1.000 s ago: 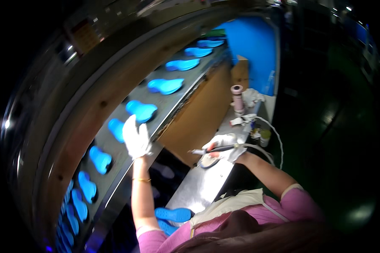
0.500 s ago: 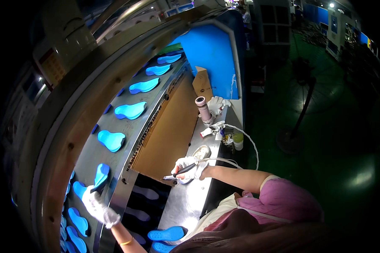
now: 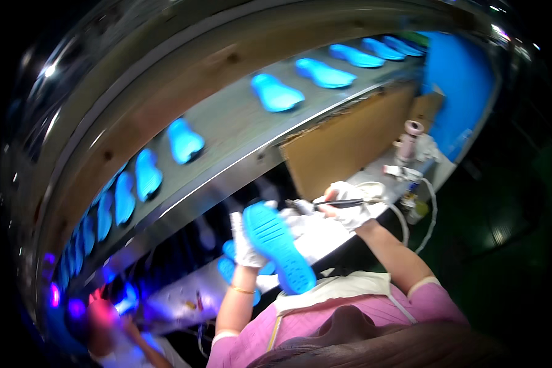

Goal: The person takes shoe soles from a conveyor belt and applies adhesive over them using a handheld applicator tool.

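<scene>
In front of my chest, my left hand [image 3: 244, 245] in a white glove grips a blue shoe sole [image 3: 279, 251]. The sole is tilted, with its grooved, dimpled face toward me. My right hand [image 3: 351, 211], also gloved, has its fingers closed round a black pen-shaped tool [image 3: 337, 203] trailing a pale cord. The tool's tip points left toward the sole's upper end, apart from it. Blurring hides the exact tip. More blue soles [image 3: 227, 270] lie behind my left wrist on the metal bench [image 3: 330, 240].
Beyond the bench runs a grey conveyor belt [image 3: 227, 138] carrying several blue soles [image 3: 276, 93]. A cardboard sheet [image 3: 343, 141] stands between belt and bench. A pink bottle [image 3: 409, 142] and white cloths are at the right end. Another person [image 3: 126, 334] works at lower left.
My left hand has come off the belt and brought a blue sole in front of me. My right hand still holds the tool. The whole view has swung left, bringing the other person into sight.
</scene>
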Demonstrator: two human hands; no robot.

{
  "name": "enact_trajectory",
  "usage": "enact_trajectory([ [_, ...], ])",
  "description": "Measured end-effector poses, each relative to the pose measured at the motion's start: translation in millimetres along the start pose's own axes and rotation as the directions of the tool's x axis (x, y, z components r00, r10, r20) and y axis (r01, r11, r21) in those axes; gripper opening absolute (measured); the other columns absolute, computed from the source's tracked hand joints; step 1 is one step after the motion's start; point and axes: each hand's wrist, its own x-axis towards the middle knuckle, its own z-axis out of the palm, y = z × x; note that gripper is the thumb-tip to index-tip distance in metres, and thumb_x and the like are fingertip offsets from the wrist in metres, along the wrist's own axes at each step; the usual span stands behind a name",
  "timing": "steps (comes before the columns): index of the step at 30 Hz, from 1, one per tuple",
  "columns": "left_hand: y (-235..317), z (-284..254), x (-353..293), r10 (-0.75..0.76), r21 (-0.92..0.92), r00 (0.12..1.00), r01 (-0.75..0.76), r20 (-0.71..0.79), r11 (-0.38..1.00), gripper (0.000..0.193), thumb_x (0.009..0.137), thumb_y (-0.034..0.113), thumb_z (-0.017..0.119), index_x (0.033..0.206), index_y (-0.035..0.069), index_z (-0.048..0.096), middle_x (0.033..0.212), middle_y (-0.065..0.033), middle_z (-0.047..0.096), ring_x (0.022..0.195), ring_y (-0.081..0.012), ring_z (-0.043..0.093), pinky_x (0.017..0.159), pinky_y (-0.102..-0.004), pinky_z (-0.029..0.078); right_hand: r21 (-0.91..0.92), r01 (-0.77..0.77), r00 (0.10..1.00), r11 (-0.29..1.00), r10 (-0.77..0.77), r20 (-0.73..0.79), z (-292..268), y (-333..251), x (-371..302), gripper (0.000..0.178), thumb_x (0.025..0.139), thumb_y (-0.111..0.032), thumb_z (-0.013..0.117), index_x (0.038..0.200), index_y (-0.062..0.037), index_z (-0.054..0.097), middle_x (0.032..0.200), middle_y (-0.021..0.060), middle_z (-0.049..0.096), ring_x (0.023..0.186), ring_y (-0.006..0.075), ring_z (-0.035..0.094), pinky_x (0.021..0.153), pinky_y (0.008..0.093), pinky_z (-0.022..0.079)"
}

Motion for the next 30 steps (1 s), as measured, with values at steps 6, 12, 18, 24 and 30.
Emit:
enact_trajectory([
  [6,-31,-4,6,0.06,-0.24,0.993,-0.034,0.102,0.97,0.087,0.084,0.08,0.034,0.141,0.016,0.042,0.144,-0.0118,0.043,0.128,-0.0404,0.046,0.106,-0.0616,0.036,-0.298,0.241,0.97,0.924,-0.216,0.115,36,4,22,0.017,0.08,-0.007,0.074,0.089,-0.0033,0.06,0.075,0.0066,0.066,0.067,0.0098,0.063,0.062,0.0238,0.051],
  [12,-55,-13,19,0.23,-0.052,0.958,-0.242,-0.171,0.969,0.083,0.088,0.075,0.035,0.136,0.008,0.045,0.126,-0.0159,0.059,0.109,-0.0292,0.061,0.098,-0.0427,0.05,-0.333,0.182,0.983,0.925,-0.176,0.048,66,1,25,0.017,0.079,0.003,0.072,0.089,-0.0033,0.059,0.083,0.0065,0.067,0.072,0.0106,0.063,0.068,0.0239,0.052],
  [18,-50,-20,12,0.321,-0.082,0.944,-0.327,-0.074,0.942,0.08,0.086,0.074,0.044,0.132,0.01,0.05,0.123,-0.0148,0.06,0.106,-0.0298,0.062,0.097,-0.0414,0.051,0.009,-0.048,0.985,0.999,0.046,0.167,76,8,6,0.019,0.082,0.006,0.067,0.093,-0.0045,0.056,0.083,0.0067,0.065,0.07,0.0087,0.063,0.062,0.022,0.051],
  [24,-41,-29,9,0.25,-0.042,0.967,-0.252,-0.045,0.967,0.088,0.087,0.076,0.038,0.137,0.004,0.045,0.124,-0.0156,0.059,0.108,-0.028,0.062,0.096,-0.0412,0.051,-0.335,0.408,0.887,0.849,-0.282,0.365,77,5,-3,0.022,0.077,0.006,0.071,0.093,-0.0048,0.06,0.083,0.0076,0.061,0.071,0.013,0.062,0.065,0.0259,0.05],
  [30,-29,-23,-6,0.165,-0.06,0.965,-0.18,-0.205,0.982,0.074,0.089,0.068,0.046,0.131,0.008,0.053,0.117,-0.0136,0.064,0.098,-0.0258,0.065,0.091,-0.0398,0.054,-0.164,0.104,0.984,0.981,-0.077,0.161,84,11,-23,0.021,0.079,0.007,0.069,0.092,-0.0041,0.058,0.082,0.0075,0.065,0.065,0.0098,0.062,0.062,0.0234,0.051],
])
